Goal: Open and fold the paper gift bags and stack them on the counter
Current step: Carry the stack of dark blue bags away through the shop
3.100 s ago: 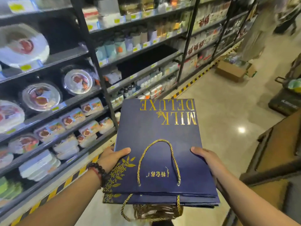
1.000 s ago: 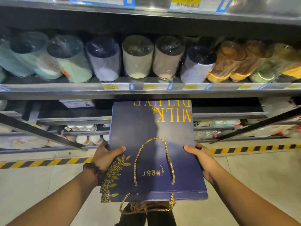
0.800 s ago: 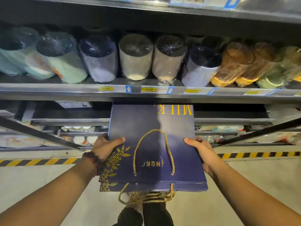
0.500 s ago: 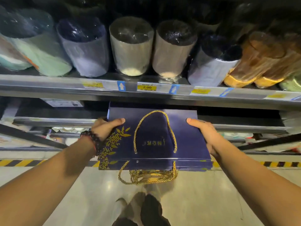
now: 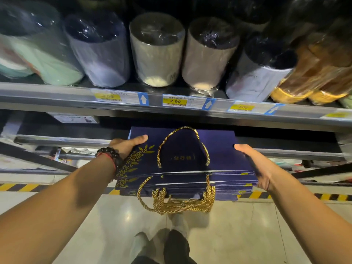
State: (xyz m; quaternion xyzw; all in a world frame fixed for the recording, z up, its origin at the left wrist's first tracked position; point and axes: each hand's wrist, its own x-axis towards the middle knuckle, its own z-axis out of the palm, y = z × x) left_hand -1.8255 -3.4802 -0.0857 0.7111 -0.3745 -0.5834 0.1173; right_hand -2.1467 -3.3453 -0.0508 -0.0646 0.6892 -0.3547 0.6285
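My left hand (image 5: 127,144) and right hand (image 5: 256,164) clamp a flat stack of navy gift bags (image 5: 182,168) from either side, thumbs lying on top, fingers curled beneath. The far edge of the stack pokes under the shelf rail (image 5: 171,109), into the dark gap below it. Gold cord handles (image 5: 177,201) dangle off the near edge. Above sit plastic-wrapped cup sleeves (image 5: 157,52).
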